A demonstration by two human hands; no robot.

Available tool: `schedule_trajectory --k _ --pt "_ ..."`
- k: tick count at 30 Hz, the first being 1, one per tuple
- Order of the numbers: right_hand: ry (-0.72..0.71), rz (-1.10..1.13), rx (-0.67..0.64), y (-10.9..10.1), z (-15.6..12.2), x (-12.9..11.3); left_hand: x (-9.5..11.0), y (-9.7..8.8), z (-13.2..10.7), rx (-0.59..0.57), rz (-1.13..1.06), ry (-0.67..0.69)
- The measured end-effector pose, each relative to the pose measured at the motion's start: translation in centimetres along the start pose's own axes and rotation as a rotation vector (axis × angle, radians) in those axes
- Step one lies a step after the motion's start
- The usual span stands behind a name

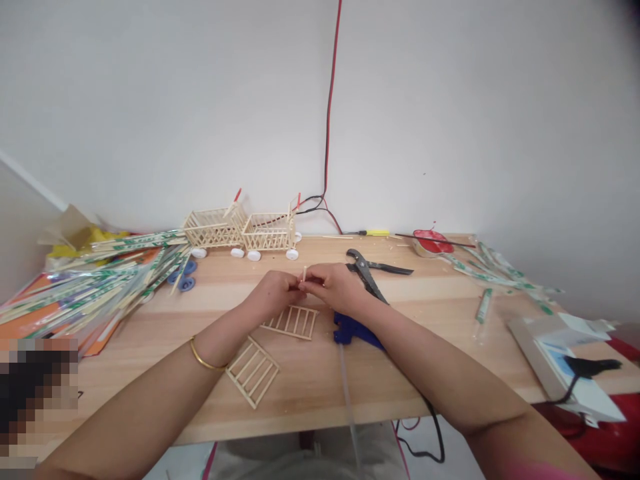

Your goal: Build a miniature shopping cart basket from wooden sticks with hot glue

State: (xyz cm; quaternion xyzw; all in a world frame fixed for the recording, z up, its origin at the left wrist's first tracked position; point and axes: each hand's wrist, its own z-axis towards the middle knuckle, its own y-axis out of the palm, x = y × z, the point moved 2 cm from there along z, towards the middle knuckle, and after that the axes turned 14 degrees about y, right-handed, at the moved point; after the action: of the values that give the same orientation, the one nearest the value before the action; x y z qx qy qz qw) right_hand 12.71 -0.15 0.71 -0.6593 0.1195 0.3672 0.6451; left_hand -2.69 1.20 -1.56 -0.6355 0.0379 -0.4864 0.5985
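Observation:
My left hand (271,295) and my right hand (334,285) meet above the middle of the table, fingertips together. A short pale wooden stick (305,273) pokes up from the pinched fingers of my right hand. The left thumb and fingers are closed right beside it; what lies between them is hidden. Just under the hands lies a small ladder-like stick frame (295,321), partly covered by the left hand. A second stick frame (253,371) rests nearer the table's front edge. Below my right wrist is a blue glue gun (357,329) with a clear glue stick (346,377) at its back.
Two wheeled stick carts (216,227) stand at the back. Black-handled pliers (370,277) lie behind my right hand. Wrapped chopsticks (95,287) and blue wheels (187,284) are at left. A red-lined dish (433,243), wrappers (500,270) and a white box (550,360) are at right.

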Motion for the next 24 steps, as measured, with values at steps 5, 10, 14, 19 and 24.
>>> schedule_trajectory --k 5,10,14,19,24 --pt "0.021 -0.035 0.016 0.01 0.11 0.07 -0.16 0.06 0.21 -0.002 0.054 -0.005" --pt "-0.018 -0.08 0.018 -0.22 -0.25 -0.4 0.07 0.05 0.19 0.009 0.109 0.011" --pt "-0.03 -0.131 0.03 -0.26 -0.36 -0.45 0.25 0.24 0.1 0.035 0.135 0.018" --pt "-0.041 -0.128 0.017 -0.21 -0.3 -0.26 0.31 0.3 0.13 0.02 0.124 0.016" --pt "-0.064 -0.154 0.029 -0.1 -0.3 -0.41 0.21 0.38 0.02 0.03 0.056 0.033"
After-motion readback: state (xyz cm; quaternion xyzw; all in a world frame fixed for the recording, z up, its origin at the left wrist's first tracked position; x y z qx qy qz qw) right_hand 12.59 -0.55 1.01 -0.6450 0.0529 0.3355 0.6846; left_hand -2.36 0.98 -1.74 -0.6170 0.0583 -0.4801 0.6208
